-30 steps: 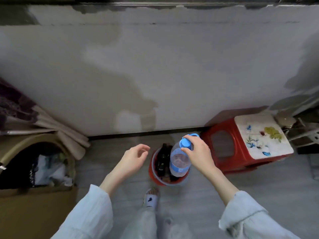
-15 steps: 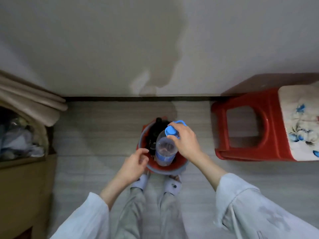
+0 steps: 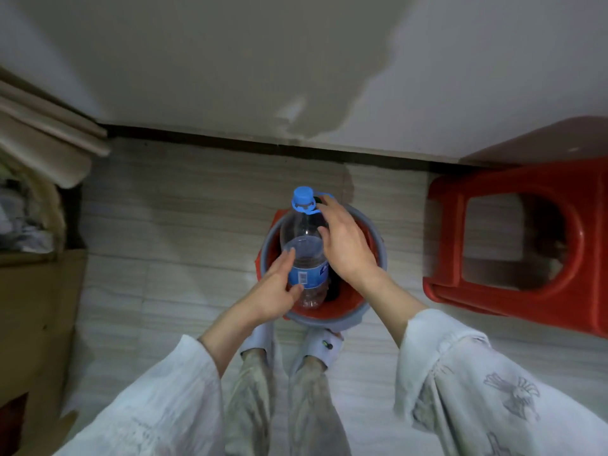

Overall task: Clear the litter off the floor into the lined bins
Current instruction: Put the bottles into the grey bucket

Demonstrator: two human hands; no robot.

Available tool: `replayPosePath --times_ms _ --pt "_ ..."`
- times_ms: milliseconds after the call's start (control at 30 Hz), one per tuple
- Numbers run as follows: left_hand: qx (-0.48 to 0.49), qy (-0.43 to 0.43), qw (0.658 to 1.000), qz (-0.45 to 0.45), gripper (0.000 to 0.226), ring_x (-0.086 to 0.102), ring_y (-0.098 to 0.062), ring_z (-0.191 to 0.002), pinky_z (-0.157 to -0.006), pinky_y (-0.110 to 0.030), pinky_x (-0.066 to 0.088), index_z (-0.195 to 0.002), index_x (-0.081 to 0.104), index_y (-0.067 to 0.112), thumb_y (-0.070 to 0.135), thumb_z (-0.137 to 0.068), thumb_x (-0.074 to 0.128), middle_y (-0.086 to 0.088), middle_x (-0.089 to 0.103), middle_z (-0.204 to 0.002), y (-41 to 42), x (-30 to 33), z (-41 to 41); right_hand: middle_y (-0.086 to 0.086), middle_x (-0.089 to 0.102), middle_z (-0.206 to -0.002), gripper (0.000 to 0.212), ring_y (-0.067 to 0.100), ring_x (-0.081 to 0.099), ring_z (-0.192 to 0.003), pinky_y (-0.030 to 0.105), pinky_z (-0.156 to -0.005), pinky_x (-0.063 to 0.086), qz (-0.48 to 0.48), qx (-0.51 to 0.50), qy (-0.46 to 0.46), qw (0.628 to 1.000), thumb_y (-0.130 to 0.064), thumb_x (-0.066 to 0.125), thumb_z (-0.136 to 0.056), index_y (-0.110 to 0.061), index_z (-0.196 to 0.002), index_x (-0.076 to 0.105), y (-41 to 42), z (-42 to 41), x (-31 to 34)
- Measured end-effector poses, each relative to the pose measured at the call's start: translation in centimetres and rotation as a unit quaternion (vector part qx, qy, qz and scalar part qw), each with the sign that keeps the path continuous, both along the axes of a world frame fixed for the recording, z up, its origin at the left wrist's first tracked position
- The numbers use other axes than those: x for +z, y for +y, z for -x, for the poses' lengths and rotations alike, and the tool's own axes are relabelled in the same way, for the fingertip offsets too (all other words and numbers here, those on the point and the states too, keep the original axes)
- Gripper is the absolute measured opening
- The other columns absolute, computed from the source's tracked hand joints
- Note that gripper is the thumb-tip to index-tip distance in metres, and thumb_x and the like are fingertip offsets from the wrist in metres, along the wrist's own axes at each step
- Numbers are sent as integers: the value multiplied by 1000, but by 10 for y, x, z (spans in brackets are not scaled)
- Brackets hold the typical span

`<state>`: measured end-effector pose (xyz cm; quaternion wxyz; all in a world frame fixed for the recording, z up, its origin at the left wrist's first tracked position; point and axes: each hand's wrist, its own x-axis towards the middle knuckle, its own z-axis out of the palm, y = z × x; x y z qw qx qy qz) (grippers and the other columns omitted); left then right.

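Nearest to me are the person's pale sleeves and the slippered feet planted on the striped floor [image 3: 184,232], toes right up against the bin. The left hand [image 3: 274,292] has its grip closed loosely on the lower body of the clear plastic water bottle [image 3: 304,248], thumb on the blue label and fingers round the far side, while the right hand [image 3: 345,245] lies over the bottle's upper half, fingers curved about its shoulder and one fingertip by the blue carry loop under the blue cap [image 3: 302,196]. The bottle looks empty and leans with its base down inside the small red-lined bin [image 3: 375,238] and its neck poking out over the far rim; something dark already sits in the bin beside it, though I cannot tell what. I would judge this piece of litter is all but binned, only needing a push down or a release, as it stands taller than the bin and may not sit fully inside. To the right, just beside the bin, stands a red plastic stool [image 3: 513,245] against the foot of the wall [image 3: 230,77]. At the left edge of the floor a cardboard box [image 3: 36,311] holds pale crumpled stuff, which may be more rubbish. The visible floor shows no other loose litter, so little seems left here.
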<state>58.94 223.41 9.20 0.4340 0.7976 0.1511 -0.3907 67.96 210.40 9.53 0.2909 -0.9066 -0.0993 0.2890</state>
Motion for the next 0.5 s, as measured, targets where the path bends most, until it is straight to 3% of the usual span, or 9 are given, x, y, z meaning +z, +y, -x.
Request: replayPosePath --times_ms 67,200,267,367,500 --pt "9 16 1000 -11 72 -3 -15 -145 -111 -18 1 -148 -2 6 12 -95 48 -8 -3 -158 1 -8 -5 7 20 -156 48 19 14 -145 21 -114 12 13 48 -19 999 -4 42 -95 -5 -143 34 0 -4 -5" --pt "21 54 998 -29 76 1 -20 -146 -118 -30 8 -147 -8 4 10 -94 46 -12 -2 -157 9 -25 -18 -2 15 -157 59 17 21 -143 28 -113 21 -22 -5 66 998 -10 44 -95 -16 -149 20 -1 -3 -10" --pt "48 67 996 -18 79 13 -22 -144 -117 -34 18 -148 -8 7 10 -92 48 -11 8 -157 13 -33 -22 -2 22 -156 60 20 26 -141 33 -115 26 -29 -19 105 994 -12 44 -95 -21 -149 20 -5 3 -14" --pt "116 103 988 20 83 32 -22 -137 -109 -28 30 -148 -12 13 4 -92 48 -8 25 -153 20 -38 -27 4 31 -152 57 22 31 -139 29 -112 27 -21 -34 169 985 -14 44 -96 -21 -148 22 -17 17 -19" --pt "136 97 986 16 80 36 -21 -135 -110 -29 29 -149 -6 17 3 -92 47 -4 33 -150 26 -39 -31 8 56 -130 55 29 49 -125 30 -103 37 13 -97 219 971 -19 46 -95 -24 -147 26 -34 36 -32"
